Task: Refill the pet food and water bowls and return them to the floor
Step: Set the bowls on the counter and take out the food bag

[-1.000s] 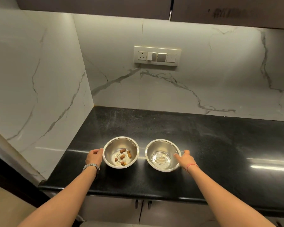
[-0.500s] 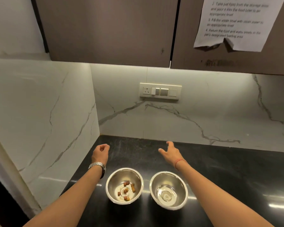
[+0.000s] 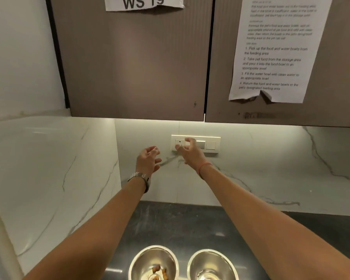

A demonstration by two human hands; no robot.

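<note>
Two steel bowls stand side by side on the black counter [image 3: 190, 223] at the bottom edge of the view. The left food bowl [image 3: 141, 263] holds a few brown kibble pieces. The right water bowl [image 3: 220, 261] looks almost dry, with a shiny bottom. Both arms are raised above the bowls toward the wall. My left hand [image 3: 149, 160], with a metal watch at the wrist, is open with its fingers spread and curled. My right hand [image 3: 190, 152], a red thread on the wrist, is open in front of the switch plate [image 3: 211, 145]. Neither hand holds anything.
Brown upper cabinet doors [image 3: 137, 63] hang just above the hands, closed, with a thin gap between them. A "WS 19" label [image 3: 143, 3] and a printed instruction sheet [image 3: 275, 53] are taped on them. White marble walls enclose the counter's back and left side.
Both hands left the bowls' sides and rose from the counter up to the switch plate's height. The view tilted upward, so the bowls slid to the bottom edge.
</note>
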